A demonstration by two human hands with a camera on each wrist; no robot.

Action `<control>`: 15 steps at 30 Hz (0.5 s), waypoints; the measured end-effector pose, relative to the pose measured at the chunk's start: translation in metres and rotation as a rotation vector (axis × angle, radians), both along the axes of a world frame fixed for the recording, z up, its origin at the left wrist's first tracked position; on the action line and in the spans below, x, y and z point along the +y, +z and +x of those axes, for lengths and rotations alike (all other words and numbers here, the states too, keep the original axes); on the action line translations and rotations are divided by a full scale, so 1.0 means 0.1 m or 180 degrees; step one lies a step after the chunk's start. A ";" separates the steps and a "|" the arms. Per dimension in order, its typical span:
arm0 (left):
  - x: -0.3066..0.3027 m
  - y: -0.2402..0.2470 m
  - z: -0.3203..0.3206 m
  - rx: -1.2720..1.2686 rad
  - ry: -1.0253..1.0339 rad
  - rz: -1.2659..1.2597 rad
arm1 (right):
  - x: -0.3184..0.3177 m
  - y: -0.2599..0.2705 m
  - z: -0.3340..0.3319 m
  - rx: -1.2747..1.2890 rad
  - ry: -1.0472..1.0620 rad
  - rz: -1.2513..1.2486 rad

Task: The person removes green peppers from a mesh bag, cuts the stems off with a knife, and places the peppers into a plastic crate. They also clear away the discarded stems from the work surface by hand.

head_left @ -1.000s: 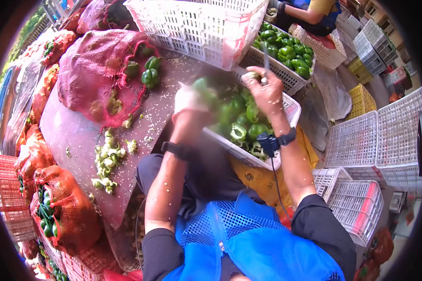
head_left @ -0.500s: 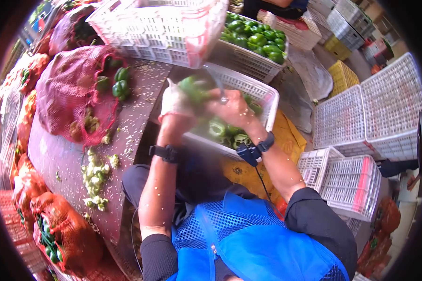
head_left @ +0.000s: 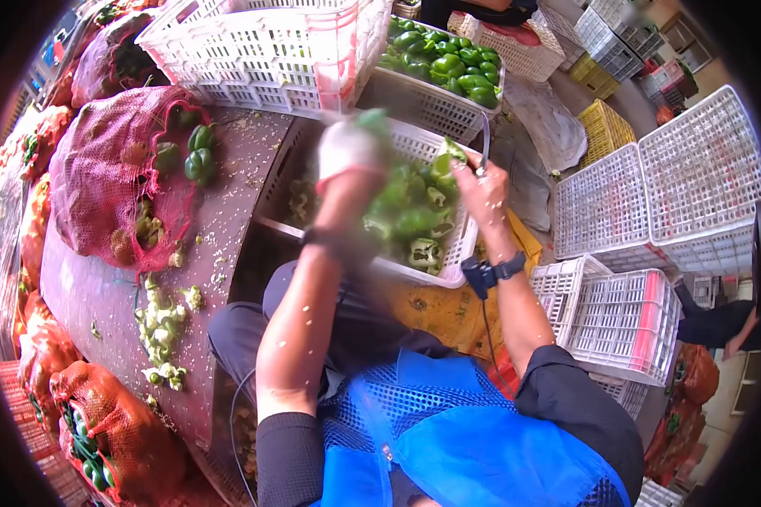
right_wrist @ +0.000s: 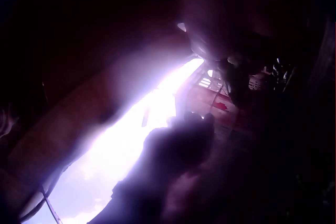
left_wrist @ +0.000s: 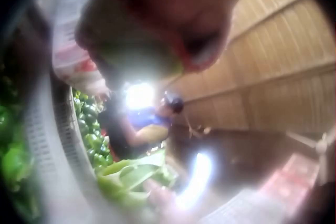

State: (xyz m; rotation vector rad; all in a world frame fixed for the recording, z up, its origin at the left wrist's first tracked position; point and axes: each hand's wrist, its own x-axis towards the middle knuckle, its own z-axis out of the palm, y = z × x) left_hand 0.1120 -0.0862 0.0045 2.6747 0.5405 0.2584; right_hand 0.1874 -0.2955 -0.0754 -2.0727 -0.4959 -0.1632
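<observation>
My left hand (head_left: pixel 351 154), in a white glove, is blurred over the crate and grips a green bell pepper (head_left: pixel 372 123), blurred as well. To its right, my right hand (head_left: pixel 484 188) holds a knife (head_left: pixel 485 135) with its narrow blade pointing up. Its thumb and fingers also pinch a pale green cut pepper piece (head_left: pixel 450 155), which shows larger in the left wrist view (left_wrist: pixel 134 175). Below both hands, the white crate (head_left: pixel 468 232) contains green peppers (head_left: pixel 410 198), some cut open. The right wrist view is mostly dark and glare.
Left of the crate, a board (head_left: pixel 220 160) bears a red mesh sack (head_left: pixel 101 177) and a heap of pepper cores (head_left: pixel 159 325). A large white crate (head_left: pixel 254 59) stands at the back, beside a crate of whole peppers (head_left: pixel 448 63). Stacked crates (head_left: pixel 604 203) are at right.
The hands came together at the pepper half a second ago and are now apart. My right hand has moved right with a pale pepper piece. The view has shifted rightward.
</observation>
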 end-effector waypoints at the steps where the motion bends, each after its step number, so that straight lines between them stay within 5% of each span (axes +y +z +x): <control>1: -0.09 0.02 0.07 0.0060 0.0037 -0.0329 | -0.07 0.03 0.12 -0.0367 0.0077 -0.0298; 3: -0.03 -0.72 0.37 -0.2086 -0.0615 -0.0505 | -0.14 0.10 0.19 -0.0568 0.0270 -0.0568; 4: -0.06 -0.52 0.25 -0.1700 -0.0349 -0.1540 | -0.11 0.20 0.17 -0.0032 0.0186 -0.0450; 5: -0.02 -0.31 0.22 -0.1713 -0.0302 -0.1489 | -0.04 0.24 0.17 0.0510 0.0131 -0.0324; 7: 0.11 -0.08 0.06 -0.0443 0.0519 -0.2655 | 0.14 0.32 0.06 0.1635 0.0802 0.0543; 10: 0.27 -0.20 -0.25 -0.0653 0.0089 -0.0896 | 0.78 0.50 -0.32 0.2206 0.1473 0.0852; 11: 0.37 -0.19 -0.40 -0.0783 -0.0325 -0.0703 | 1.02 0.43 -0.39 0.1786 0.1623 0.0594; 15: 0.93 -0.11 -0.93 -0.0798 0.1259 -0.0973 | 1.94 0.60 -0.89 0.0284 0.2747 0.0513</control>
